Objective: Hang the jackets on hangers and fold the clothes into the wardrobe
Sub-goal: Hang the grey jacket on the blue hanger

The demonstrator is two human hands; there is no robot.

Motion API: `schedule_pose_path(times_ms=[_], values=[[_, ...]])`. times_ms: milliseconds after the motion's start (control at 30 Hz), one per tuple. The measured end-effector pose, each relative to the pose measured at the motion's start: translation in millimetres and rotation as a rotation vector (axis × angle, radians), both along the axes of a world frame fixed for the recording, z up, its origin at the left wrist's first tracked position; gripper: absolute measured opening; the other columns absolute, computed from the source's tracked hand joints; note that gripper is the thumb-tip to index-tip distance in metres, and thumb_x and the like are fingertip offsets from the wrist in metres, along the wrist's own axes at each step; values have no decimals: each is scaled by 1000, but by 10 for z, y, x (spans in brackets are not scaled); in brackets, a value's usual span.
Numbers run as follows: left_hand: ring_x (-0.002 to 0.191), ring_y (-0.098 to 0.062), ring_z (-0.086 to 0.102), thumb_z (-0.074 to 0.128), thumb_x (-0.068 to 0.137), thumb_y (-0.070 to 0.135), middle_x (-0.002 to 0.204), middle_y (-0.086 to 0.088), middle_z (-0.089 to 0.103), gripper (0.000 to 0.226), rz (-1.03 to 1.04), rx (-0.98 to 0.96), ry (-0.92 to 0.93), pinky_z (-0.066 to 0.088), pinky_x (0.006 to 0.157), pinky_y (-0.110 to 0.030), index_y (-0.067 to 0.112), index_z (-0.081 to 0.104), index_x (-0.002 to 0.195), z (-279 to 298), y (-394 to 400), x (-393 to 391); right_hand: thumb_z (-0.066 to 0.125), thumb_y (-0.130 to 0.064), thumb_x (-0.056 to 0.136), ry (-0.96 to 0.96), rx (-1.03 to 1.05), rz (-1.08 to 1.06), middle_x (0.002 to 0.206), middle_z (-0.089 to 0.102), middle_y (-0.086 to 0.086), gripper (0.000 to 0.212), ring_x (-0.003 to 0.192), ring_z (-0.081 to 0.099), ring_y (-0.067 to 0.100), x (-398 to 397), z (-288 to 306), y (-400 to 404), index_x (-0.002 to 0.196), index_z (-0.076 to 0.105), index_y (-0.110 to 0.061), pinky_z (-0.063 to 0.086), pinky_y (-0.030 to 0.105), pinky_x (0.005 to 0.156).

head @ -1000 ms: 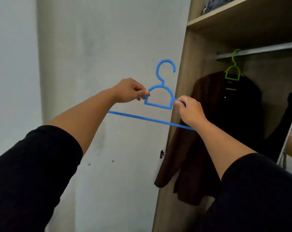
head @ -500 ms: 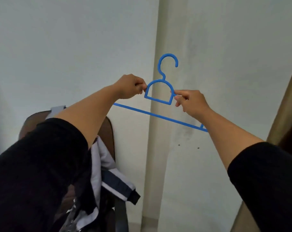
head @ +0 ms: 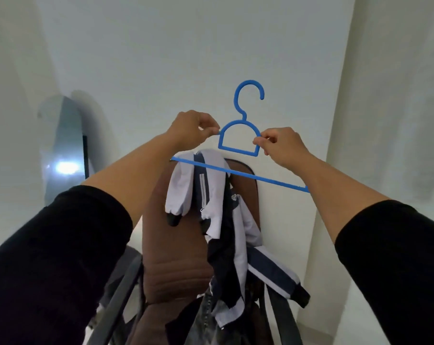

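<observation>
I hold a blue plastic hanger [head: 238, 150] upright in front of me, hook up. My left hand [head: 192, 129] pinches its left shoulder and my right hand [head: 280, 145] pinches its right shoulder. Below the hanger, a white and navy jacket [head: 226, 220] hangs draped over the back of a brown padded chair [head: 176, 257]. The hanger's bottom bar crosses just above the jacket's top without touching it that I can tell.
A white wall [head: 211, 46] stands close behind the chair, with a wall corner [head: 340, 120] to the right. A tall arched mirror [head: 61, 150] leans at the left. Darker clothes [head: 203, 317] lie on the chair seat.
My view has swung left, away from the wardrobe and its hung brown jacket, to the chair with the white and navy jacket. Both hands keep hold of the hanger.
</observation>
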State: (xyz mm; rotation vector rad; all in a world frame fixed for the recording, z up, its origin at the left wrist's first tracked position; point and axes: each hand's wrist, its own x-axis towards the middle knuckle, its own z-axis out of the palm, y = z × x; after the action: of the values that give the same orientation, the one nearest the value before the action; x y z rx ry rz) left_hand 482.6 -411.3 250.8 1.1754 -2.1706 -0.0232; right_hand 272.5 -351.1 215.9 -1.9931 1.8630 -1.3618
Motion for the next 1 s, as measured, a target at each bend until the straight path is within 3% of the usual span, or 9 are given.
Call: schedule_pose_path(times_ms=[133, 433, 600, 733, 867, 1000], values=[[113, -16, 54, 58, 89, 37, 119, 6, 61, 29, 100, -86, 41, 41, 101, -41, 27, 59, 117, -151, -554, 418, 52, -31, 94, -8, -11, -145, 89, 63, 5, 22, 81, 58, 21, 257, -145, -347, 96, 66, -14, 49, 36, 76], [113, -20, 53, 56, 89, 36, 117, 4, 61, 21, 51, 107, -43, 39, 101, -43, 27, 65, 106, -711, -1278, 301, 47, -30, 97, -98, 8, -459, 90, 59, 2, 22, 79, 56, 19, 117, -472, -685, 105, 61, -15, 43, 31, 68], [109, -20, 55, 54, 90, 40, 122, 4, 60, 24, 0, 159, -214, 44, 95, -39, 28, 65, 107, -969, -1629, -28, 47, -30, 97, -97, 40, -506, 92, 60, 3, 21, 80, 55, 19, -72, -661, -965, 104, 60, -15, 42, 30, 68], [117, -23, 49, 47, 95, 37, 130, 2, 54, 26, -3, 191, -343, 36, 104, -45, 28, 62, 114, -1105, -1933, -393, 47, -29, 97, -97, 42, -513, 91, 59, 2, 22, 80, 55, 19, -289, -830, -1301, 107, 61, -14, 40, 29, 67], [116, -23, 50, 41, 97, 25, 129, 0, 53, 29, 30, 162, -502, 41, 87, -35, 28, 60, 118, -1245, -2352, -750, 48, -29, 97, -98, 51, -494, 90, 59, 1, 22, 80, 56, 18, -541, -953, -1690, 107, 61, -15, 41, 29, 67], [131, -21, 35, 38, 95, 13, 142, 1, 41, 41, 49, 127, -638, 33, 96, -40, 30, 50, 131, -1428, -2750, -1015, 50, -30, 96, -82, 44, -452, 87, 59, 1, 20, 79, 56, 17, -793, -1049, -2089, 103, 61, -15, 42, 28, 67]])
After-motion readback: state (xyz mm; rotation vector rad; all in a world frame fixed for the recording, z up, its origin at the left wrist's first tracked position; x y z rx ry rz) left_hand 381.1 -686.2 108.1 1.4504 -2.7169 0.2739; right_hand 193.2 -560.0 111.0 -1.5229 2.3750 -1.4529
